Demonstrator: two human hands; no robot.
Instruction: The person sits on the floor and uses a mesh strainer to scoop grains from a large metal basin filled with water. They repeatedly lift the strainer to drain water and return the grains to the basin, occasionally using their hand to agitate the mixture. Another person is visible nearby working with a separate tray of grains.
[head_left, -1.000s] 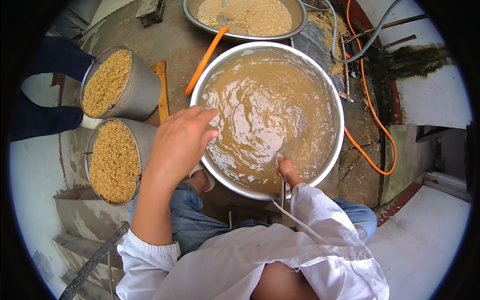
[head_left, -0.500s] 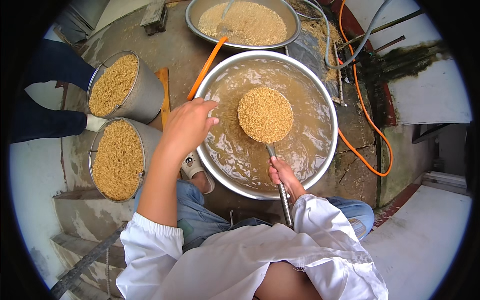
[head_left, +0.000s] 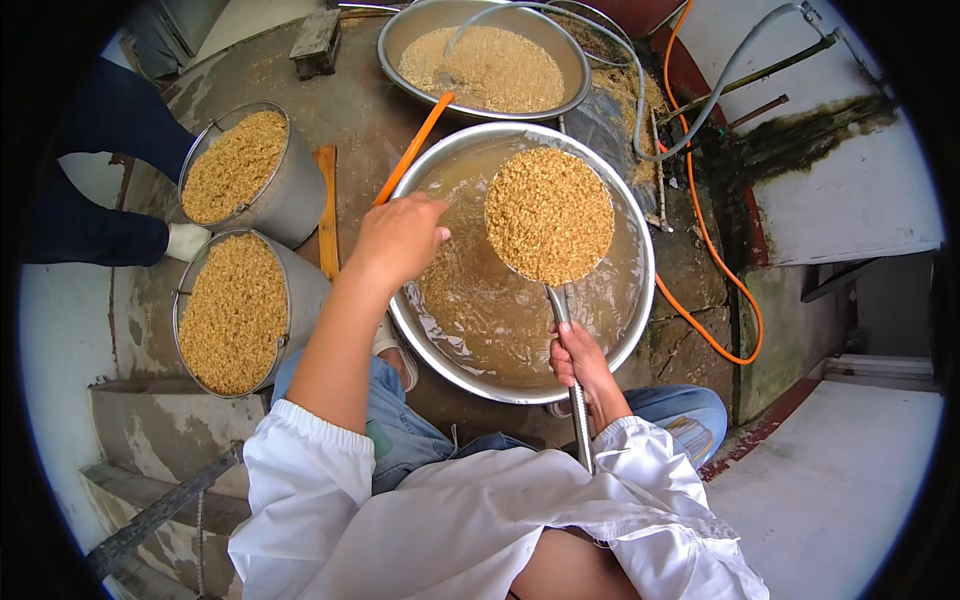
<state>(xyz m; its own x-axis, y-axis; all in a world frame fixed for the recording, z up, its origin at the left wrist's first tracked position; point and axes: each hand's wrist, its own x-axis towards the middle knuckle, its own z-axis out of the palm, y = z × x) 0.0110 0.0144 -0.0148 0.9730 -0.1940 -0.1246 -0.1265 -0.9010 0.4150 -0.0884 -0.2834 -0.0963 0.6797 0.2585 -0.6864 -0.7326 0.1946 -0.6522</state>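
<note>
My right hand [head_left: 580,362] is closed round the metal handle of a long-handled scoop [head_left: 560,303]. Its round bowl is heaped with golden-brown grain [head_left: 550,215], so I cannot tell whether the bowl is perforated. The scoop is held over a wide metal basin [head_left: 412,328] of cloudy, rippling water, with grain showing in the water on the left. My left hand [head_left: 398,240] hovers at the basin's left rim, fingers stretched toward the water and thumb apart, nothing seen in it. An orange tube [head_left: 412,150] runs behind that hand.
Two metal buckets [head_left: 300,205] full of grain stand at the left, beside another person's dark-trousered legs [head_left: 100,225]. A second basin [head_left: 572,95] with grain sits beyond. Grey [head_left: 722,85] and orange hoses [head_left: 700,225] loop at the right. Steps [head_left: 160,415] lie at lower left.
The heaped scoop looks larger and nearer, and has moved slightly right and up in the view. My left hand has shifted a little with its fingers still stretched out. The view itself has moved somewhat.
</note>
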